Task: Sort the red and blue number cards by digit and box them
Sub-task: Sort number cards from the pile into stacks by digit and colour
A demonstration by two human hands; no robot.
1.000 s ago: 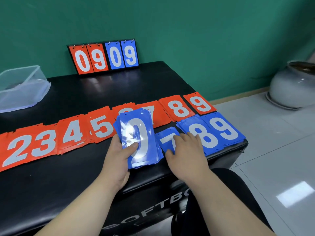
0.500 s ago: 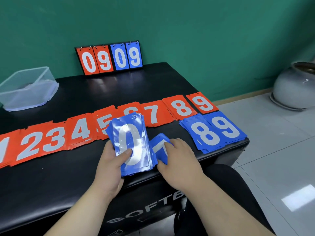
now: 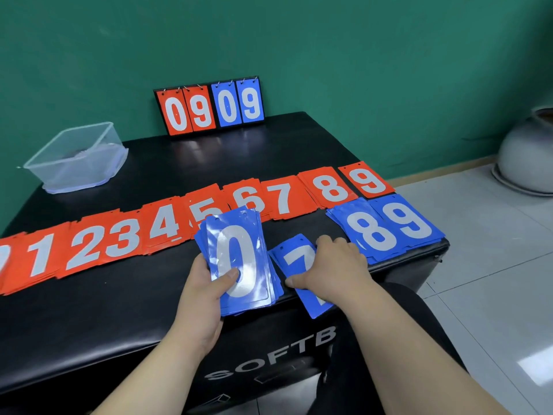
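My left hand (image 3: 206, 292) grips a thick stack of blue cards (image 3: 239, 259) with a 0 on top, thumb pressed on the digit. My right hand (image 3: 332, 265) holds the blue 7 cards (image 3: 294, 256) at the table's front edge, thumb under their left side, fingers over the top; their lower end sticks out past the edge. To the right lie the blue 8 pile (image 3: 368, 232) and blue 9 pile (image 3: 407, 220). A row of red piles (image 3: 119, 241) from 0 to 9 runs across the black table (image 3: 239, 163).
A clear plastic box (image 3: 77, 157) stands at the table's back left. A small flip scoreboard (image 3: 209, 106) reading 09 09 leans against the green wall. A grey pot (image 3: 526, 154) sits on the tiled floor to the right.
My right hand slid the blue 7 cards left and toward me, away from the 8 pile, so they overhang the front edge. The left hand kept its stack while the camera view shifted.
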